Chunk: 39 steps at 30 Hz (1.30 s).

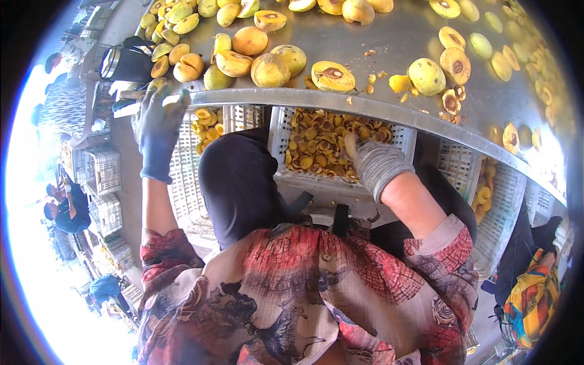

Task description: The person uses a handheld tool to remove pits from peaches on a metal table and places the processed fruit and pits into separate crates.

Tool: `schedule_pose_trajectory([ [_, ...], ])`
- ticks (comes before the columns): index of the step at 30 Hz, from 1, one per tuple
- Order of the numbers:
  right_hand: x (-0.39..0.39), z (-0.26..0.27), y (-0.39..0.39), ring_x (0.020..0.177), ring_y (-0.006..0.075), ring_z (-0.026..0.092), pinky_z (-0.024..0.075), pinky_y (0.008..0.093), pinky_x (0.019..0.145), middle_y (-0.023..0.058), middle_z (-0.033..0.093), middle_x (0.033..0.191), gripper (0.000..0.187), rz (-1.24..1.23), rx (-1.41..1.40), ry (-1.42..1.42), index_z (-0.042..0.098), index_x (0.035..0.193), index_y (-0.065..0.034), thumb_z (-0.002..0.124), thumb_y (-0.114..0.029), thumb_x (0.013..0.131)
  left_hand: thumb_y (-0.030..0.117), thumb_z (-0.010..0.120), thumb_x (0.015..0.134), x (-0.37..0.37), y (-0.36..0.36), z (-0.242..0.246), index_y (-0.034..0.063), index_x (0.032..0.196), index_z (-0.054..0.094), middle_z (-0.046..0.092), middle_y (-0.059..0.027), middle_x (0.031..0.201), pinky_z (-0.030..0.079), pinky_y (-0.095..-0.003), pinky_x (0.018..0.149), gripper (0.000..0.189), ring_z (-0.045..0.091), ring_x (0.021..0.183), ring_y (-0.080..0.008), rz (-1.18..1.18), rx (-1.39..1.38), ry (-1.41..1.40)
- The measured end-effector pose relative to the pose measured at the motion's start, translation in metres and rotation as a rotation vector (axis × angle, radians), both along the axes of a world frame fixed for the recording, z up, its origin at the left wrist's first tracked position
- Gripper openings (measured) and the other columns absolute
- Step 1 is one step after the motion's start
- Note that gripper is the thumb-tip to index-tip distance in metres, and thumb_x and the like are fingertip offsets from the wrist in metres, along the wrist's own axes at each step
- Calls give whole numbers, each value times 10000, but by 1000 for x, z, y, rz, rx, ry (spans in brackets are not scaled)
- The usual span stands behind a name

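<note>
My left hand (157,121), in a grey and blue work glove, is at the left end of the metal table's edge. Its fingers reach over a white flat object (128,110), and I cannot tell whether they grip anything. My right hand (378,162), in a grey knit glove, points down over a white plastic crate (410,143). That crate stands between my knees, filled with yellow fruit scraps (315,141). What the right fingers hold, if anything, is hidden. Near the table edge lie a halved yellow stone fruit (333,76) and a whole one (426,76).
More cut fruit (269,20) covers parts of the metal table (392,41). A dark flask (125,64) stands by its left corner. White crates flank my legs, one on the left (187,178) and one on the right (502,223). Someone in colourful clothing (531,296) is at right; others work far left.
</note>
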State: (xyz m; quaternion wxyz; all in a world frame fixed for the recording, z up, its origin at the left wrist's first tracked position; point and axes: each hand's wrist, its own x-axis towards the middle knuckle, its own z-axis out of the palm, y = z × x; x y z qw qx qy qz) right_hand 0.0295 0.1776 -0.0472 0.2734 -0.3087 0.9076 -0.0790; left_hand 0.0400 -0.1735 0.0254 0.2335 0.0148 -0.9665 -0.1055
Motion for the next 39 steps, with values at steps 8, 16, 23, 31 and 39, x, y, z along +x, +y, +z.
schedule_pose_trajectory([
  [8,-4,15,-12,934,322,547,425,413,783,188,573,981,330,1,-60,-179,485,1007,-34,271,-257,892,503,593,689,-56,115,1,59,1024,553,592,-132,943,444,-380,720,558,574,869,-262,-161,-410,-353],
  [16,-3,5,-12,731,354,571,446,438,621,203,578,755,287,8,-337,42,426,939,-8,491,-259,814,366,590,708,-83,127,0,21,939,544,611,-160,857,461,-385,698,418,595,818,-294,-237,-417,-655],
  [23,-8,25,-19,749,368,560,440,431,665,203,575,792,313,-140,-529,-23,433,938,-22,563,-254,773,185,542,673,-88,119,-2,-25,981,524,577,-241,912,433,-393,782,374,561,881,-349,-175,-105,-571],
  [31,-10,48,-27,618,224,552,454,337,568,69,520,695,328,-444,-868,-139,398,903,-51,647,-170,726,109,483,820,-57,100,-25,-26,1025,527,581,-89,915,488,-280,763,250,581,854,-171,-254,1810,-258],
  [39,-17,33,-39,678,340,573,456,418,574,172,569,735,335,-371,-852,145,409,935,-41,590,-276,779,147,506,835,-49,165,-17,-19,1057,505,567,-107,990,468,-291,770,277,566,882,-184,-308,1920,-268],
])
